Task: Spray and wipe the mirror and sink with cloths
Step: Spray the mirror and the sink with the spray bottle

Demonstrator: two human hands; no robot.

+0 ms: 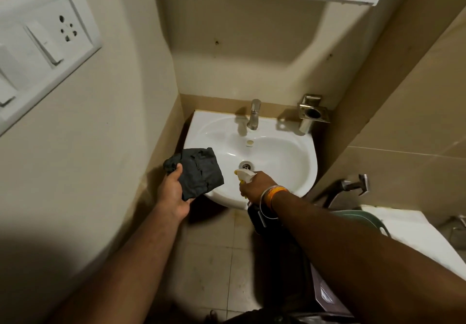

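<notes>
Sink (297,169) cleaning at a corner basin: both hands are working at its front rim.

The white bowl is lying bare around its drain (246,165). The left hand (174,192) is gripping a crumpled dark grey cloth (195,172) over the sink's left rim; the right hand (257,185) is clasping a spray bottle (245,175), its white-and-yellow nozzle pointing into the bowl. A steel tap (254,118) is standing behind the drain, with beige walls and a tiled floor (209,260) surrounding.
</notes>
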